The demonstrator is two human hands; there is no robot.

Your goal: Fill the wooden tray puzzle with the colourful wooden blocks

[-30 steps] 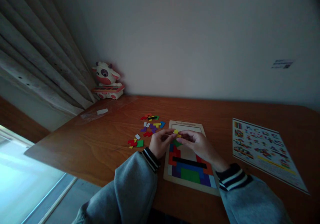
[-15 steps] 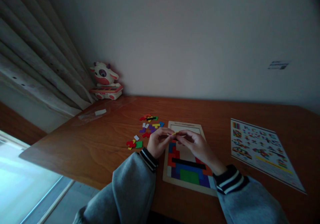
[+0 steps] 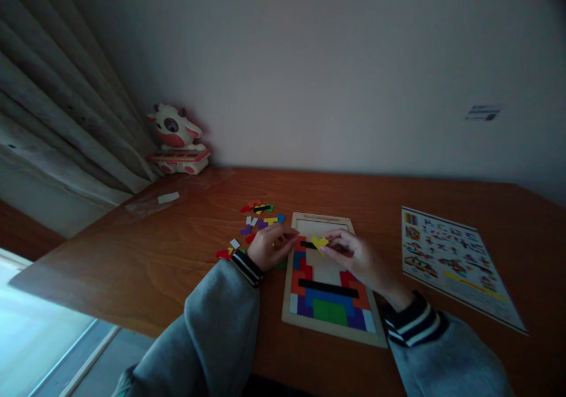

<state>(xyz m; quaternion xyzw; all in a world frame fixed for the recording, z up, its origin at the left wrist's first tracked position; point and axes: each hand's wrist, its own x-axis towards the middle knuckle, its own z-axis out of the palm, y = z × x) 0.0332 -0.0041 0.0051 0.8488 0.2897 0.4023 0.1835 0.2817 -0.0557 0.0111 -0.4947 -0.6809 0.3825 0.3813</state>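
My right hand [image 3: 354,255] pinches a yellow block-puzzle piece [image 3: 319,243] between thumb and fingertips, above the upper part of the wooden puzzle board [image 3: 333,327]. To the left, my left hand [image 3: 272,246] reaches to the board's left rim; its fingers are bent and somewhat apart, with nothing visible in them. Inside the frame lie a green piece [image 3: 331,311], a long black bar [image 3: 328,288], and red, blue, purple, orange and white pieces. A second black piece [image 3: 306,245] shows near the upper left. Bare tray surface shows between the hands.
Loose coloured pieces [image 3: 257,208] lie in small piles left of the board, partly hidden by my left hand. A printed pattern sheet [image 3: 455,261] lies at the right. A toy cow with a keyboard [image 3: 179,140] stands at the back left, near clear plastic wrapping [image 3: 145,208].
My hands have moved apart. The yellow piece, earlier between both hands' fingertips, is now in my right hand alone, and my left hand has drawn slightly left. The view has shifted a little.
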